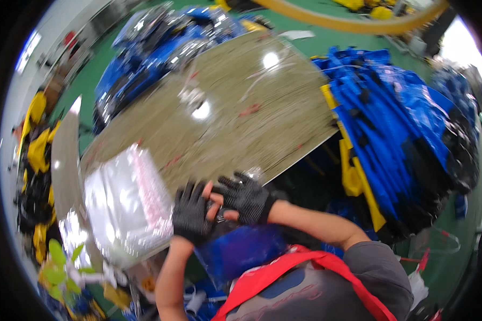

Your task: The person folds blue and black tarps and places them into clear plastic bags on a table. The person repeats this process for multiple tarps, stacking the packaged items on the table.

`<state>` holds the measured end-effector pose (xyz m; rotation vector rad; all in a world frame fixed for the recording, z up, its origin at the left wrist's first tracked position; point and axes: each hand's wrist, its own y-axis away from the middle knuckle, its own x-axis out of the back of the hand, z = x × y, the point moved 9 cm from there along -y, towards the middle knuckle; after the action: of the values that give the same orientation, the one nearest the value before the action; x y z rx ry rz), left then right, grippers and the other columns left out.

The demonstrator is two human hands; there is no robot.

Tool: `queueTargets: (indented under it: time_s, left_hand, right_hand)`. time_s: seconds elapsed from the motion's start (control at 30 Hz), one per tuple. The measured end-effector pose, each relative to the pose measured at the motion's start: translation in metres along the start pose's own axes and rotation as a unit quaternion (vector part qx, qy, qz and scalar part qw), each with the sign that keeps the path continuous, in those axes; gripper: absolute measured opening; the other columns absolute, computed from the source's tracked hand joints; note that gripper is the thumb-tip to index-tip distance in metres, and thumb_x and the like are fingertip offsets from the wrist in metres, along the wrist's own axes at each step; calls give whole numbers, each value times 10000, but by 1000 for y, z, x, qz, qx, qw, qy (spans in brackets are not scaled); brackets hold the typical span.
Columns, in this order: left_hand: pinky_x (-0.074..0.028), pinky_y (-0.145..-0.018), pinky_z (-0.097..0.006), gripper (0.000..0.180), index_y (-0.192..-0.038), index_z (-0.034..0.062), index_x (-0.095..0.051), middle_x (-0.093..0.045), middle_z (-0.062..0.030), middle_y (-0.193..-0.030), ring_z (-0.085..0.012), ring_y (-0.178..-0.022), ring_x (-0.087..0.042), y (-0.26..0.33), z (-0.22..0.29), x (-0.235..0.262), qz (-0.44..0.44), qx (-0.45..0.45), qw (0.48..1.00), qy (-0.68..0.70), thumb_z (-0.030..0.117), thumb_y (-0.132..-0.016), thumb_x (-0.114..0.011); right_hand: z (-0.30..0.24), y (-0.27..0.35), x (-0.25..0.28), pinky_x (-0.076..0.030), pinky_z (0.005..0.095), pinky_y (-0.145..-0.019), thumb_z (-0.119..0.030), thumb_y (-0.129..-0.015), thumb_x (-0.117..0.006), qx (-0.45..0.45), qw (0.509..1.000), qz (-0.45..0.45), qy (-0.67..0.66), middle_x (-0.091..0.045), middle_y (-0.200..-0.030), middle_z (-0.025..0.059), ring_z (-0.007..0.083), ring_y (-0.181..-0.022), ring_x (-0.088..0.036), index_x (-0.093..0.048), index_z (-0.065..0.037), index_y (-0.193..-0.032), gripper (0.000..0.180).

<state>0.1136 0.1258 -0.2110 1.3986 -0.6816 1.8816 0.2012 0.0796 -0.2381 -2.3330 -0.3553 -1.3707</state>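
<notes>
Both my hands wear dark striped gloves with some fingertips bare, and they meet at the near edge of the table [219,128]. My left hand [191,214] points its gloved fingers away from me, its bare thumb and forefinger bent toward the other hand. From the right, my right hand [246,200] reaches across with its bare thumb and forefinger curled inward. Something small and shiny lies between the thumbs; I cannot make out what. Just below, against my body, is a glossy blue package [243,251], its upper end hidden by my hands.
A stack of clear plastic bags [118,200] lies at the table's left. Blue bags with yellow trim [385,128] are piled at the right, and plastic-wrapped blue bundles [160,59] beyond the far edge. Crumpled white plastic [191,99] and red scraps [250,110] dot the tabletop.
</notes>
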Motion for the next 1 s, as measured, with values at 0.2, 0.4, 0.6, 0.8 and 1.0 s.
queueTargets:
  time_s: [0.2, 0.4, 0.6, 0.8, 1.0]
  left_hand:
    - [-330, -1082, -406, 722, -1394, -16, -356, -444, -152, -1391, -296, -1267, -434, 166, -101, -124, 221, 311, 652, 655, 408, -876, -626]
    - [-239, -1142, -389, 736, -1461, 11, -288, -370, -126, -1472, -251, -1359, -340, 59, -62, -24, 109, 196, 674, 704, 436, -919, -550]
    - [-363, -1062, -377, 682, -1253, 57, -515, -515, -116, -1325, -236, -1211, -485, -61, -146, 102, 295, 146, 492, 806, 639, -901, -459]
    - [-458, -946, -555, 886, -1367, 89, -411, -514, -174, -1307, -347, -1174, -528, -201, 28, -27, -134, 153, 578, 790, 770, -802, -450]
    - [-469, -926, -401, 805, -1415, 82, -394, -520, -137, -1318, -251, -1106, -547, -255, 38, -111, -142, 115, 856, 484, 600, -831, -588]
  right_hand:
    - [79, 106, 104, -498, 471, -750, -311, -800, -577, -217, 974, -38, 41, -637, -913, 207, 368, -850, -638, -634, -64, -1042, 350]
    - [300, 253, 349, -373, 450, -1045, -402, -822, -627, -508, 677, 221, 484, -529, -1327, 198, 358, -1201, -527, -463, -132, -1380, 641]
    - [279, 322, 390, -463, 502, -832, -440, -943, -423, -533, 663, 490, 191, -645, -1043, 217, 437, -994, -581, -641, -75, -1101, 453]
    - [2, 237, 142, -456, 335, -858, -256, -978, -486, -315, 908, 267, -69, -577, -1233, 127, 193, -1001, -568, -511, -78, -1314, 382]
    - [-76, 180, -73, -366, 383, -1054, -446, -956, -455, -61, 876, -90, -469, -460, -1418, 148, 274, -1279, -460, -422, -75, -1415, 591]
